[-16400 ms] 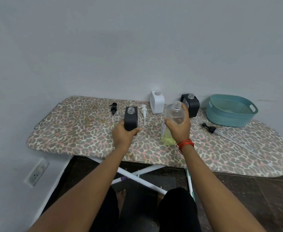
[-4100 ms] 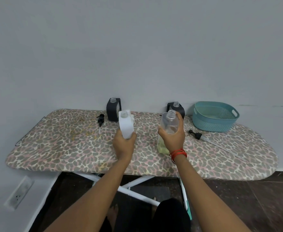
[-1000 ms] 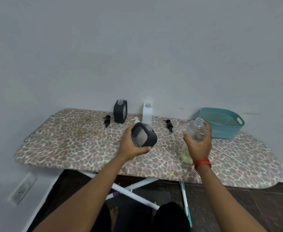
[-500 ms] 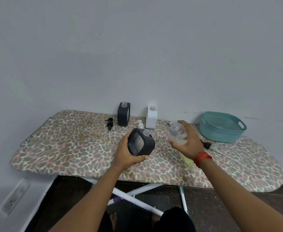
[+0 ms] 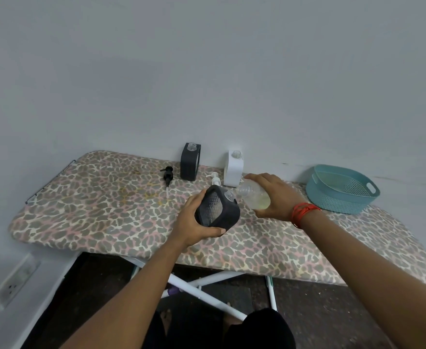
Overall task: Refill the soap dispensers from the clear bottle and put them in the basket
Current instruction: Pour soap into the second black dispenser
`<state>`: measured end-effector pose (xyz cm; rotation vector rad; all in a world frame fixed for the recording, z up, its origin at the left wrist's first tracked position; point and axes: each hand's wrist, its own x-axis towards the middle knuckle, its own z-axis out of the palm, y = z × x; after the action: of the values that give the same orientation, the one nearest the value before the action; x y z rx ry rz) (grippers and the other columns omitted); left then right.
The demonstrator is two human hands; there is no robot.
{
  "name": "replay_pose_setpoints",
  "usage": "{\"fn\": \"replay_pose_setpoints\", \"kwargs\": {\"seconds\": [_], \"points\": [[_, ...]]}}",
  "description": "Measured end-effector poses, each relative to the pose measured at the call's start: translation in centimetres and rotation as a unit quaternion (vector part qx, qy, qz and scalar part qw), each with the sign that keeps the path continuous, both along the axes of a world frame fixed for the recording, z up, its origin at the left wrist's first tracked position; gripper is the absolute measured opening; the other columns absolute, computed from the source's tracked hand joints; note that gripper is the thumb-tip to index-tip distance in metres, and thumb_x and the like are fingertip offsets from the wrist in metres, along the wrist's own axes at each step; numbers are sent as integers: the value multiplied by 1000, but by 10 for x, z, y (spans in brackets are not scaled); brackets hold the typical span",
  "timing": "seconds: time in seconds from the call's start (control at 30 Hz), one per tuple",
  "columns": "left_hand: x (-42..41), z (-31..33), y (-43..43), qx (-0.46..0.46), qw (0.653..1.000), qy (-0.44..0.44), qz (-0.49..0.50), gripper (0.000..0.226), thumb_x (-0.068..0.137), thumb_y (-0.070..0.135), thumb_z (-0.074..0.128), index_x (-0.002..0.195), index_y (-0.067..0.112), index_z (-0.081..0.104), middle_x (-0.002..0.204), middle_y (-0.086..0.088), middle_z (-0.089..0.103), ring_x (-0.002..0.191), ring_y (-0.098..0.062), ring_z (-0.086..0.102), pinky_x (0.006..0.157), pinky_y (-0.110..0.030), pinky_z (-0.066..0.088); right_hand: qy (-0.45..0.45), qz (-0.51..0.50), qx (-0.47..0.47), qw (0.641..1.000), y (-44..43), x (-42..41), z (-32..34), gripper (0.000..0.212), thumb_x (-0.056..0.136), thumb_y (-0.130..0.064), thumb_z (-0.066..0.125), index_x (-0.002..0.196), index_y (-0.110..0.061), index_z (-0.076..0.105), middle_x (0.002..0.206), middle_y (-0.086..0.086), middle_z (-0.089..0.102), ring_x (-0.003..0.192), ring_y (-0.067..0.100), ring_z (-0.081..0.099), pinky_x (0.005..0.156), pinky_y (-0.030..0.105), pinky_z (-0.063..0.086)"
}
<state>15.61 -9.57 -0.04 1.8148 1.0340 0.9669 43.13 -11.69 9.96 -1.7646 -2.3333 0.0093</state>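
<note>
Black dispenser (image 5: 218, 210), clasped tilted in the left grip (image 5: 191, 224), meets the clear bottle (image 5: 253, 197) that the right grip (image 5: 278, 196) holds tipped, evidently for pouring.

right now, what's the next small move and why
Probably tip the clear bottle a little further, its mouth over the open neck of the black dispenser. The right hand holds it nearly level, mouth beside that neck, soap pooled in its body; the left hand holds the dispenser tilted toward it.
</note>
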Motion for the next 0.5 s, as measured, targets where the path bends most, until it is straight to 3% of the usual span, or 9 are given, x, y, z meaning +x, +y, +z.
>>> {"fn": "replay_pose_setpoints", "kwargs": {"seconds": [0.5], "points": [[2, 1, 0, -6, 1000, 29, 7, 122, 57, 50, 96, 160, 32, 31, 153, 9, 41, 140, -14, 43, 117, -46, 41, -119, -5, 34, 992, 3, -14, 8, 96, 65, -41, 85, 148, -33, 38, 140, 3, 52, 123, 26, 51, 104, 41, 43]]}}
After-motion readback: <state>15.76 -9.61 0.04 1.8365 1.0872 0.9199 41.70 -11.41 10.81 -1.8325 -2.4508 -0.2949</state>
